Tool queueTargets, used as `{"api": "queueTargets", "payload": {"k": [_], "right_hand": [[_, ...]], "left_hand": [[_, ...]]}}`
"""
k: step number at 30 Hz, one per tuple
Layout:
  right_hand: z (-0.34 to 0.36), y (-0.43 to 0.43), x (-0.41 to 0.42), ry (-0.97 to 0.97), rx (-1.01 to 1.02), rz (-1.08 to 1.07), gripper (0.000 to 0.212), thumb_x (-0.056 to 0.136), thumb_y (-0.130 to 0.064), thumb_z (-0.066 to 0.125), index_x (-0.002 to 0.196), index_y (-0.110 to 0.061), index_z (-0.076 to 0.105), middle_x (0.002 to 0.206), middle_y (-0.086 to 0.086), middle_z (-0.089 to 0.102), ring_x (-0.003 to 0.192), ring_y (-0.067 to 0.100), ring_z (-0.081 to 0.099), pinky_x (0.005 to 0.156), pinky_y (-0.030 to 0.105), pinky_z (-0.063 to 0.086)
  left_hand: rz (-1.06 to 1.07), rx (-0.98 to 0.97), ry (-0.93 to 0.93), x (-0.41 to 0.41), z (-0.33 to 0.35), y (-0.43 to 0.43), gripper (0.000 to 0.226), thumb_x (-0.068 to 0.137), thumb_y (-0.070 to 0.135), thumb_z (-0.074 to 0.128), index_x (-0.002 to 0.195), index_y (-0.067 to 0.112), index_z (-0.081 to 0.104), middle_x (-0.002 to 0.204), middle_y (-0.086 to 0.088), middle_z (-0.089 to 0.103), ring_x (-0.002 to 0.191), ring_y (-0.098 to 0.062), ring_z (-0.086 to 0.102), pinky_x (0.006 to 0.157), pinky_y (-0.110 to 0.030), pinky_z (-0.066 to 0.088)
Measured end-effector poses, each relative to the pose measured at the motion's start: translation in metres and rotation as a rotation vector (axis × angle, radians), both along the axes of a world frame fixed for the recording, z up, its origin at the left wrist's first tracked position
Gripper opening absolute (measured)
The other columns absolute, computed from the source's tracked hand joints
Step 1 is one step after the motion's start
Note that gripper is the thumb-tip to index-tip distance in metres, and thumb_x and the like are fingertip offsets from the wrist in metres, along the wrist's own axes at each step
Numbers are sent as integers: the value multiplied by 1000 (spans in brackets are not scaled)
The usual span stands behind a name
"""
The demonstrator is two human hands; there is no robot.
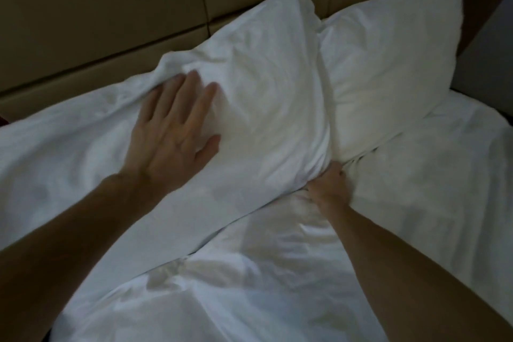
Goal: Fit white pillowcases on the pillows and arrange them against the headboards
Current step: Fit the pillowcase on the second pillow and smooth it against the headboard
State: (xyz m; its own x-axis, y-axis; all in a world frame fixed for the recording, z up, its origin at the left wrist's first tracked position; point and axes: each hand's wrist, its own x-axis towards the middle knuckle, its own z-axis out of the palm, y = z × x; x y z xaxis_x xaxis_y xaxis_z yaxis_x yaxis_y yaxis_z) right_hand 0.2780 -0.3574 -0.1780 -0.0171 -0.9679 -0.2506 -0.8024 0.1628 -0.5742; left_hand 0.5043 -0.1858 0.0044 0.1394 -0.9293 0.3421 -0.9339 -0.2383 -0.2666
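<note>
The soft white cloth pillow (249,108) leans on the tan padded headboard (97,8), its long side running up to the right, with your left grip (172,133) flat and open on its front and your right grip (330,186) holding its low corner.

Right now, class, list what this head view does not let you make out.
1. Right hand: fingers buried under the near pillow, head view; grip unclear.
2. Left hand: fingertips motion-blurred, head view.
3. Far pillow: top corner cut off by the upper edge, head view.
</note>
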Motion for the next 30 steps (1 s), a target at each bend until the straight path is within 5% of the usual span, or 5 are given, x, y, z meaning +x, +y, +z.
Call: {"api": "queueTargets", "payload": {"k": [4,9,16,24,30], "right_hand": [[-22,-14,-4,-26,40,96,78,64,-52,78,126,-14,50,122,14,64,107,38,65,84,44,56],[-15,-39,-22,184,21,277,31,86,-30,68,111,-11,66,110,13,70,104,34,67,81,36,53],[-2,-47,-63,333,204,376,33,94,-36,57,119,-16,63,119,5,68,108,27,65,89,33,51],[4,-13,-18,-33,-426,506,108,76,-27,68,159,-18,-2,165,13,12,151,29,15,121,44,22],[12,-54,5,127,-1,835,122,81,-31,68,152,-20,-30,165,9,-20,154,29,-13,124,53,8]], "left_hand": [[-78,15,-12,-11,8,-69,79,97,53,45,158,12,16,164,-21,19,151,-37,22,122,-54,21],[0,38,14,-16,5,-130,91,90,74,36,159,19,11,163,-19,21,149,-36,25,121,-52,22],[70,113,81,-24,-4,-129,93,87,74,36,156,14,22,153,-20,39,133,-40,45,105,-53,39],[-217,43,-180,-51,14,-165,78,95,65,33,157,18,25,163,-22,21,151,-39,20,120,-63,10],[-43,295,-298,-46,-4,-202,86,89,74,25,160,27,12,168,-14,-2,155,-32,-5,121,-62,-3]]}}
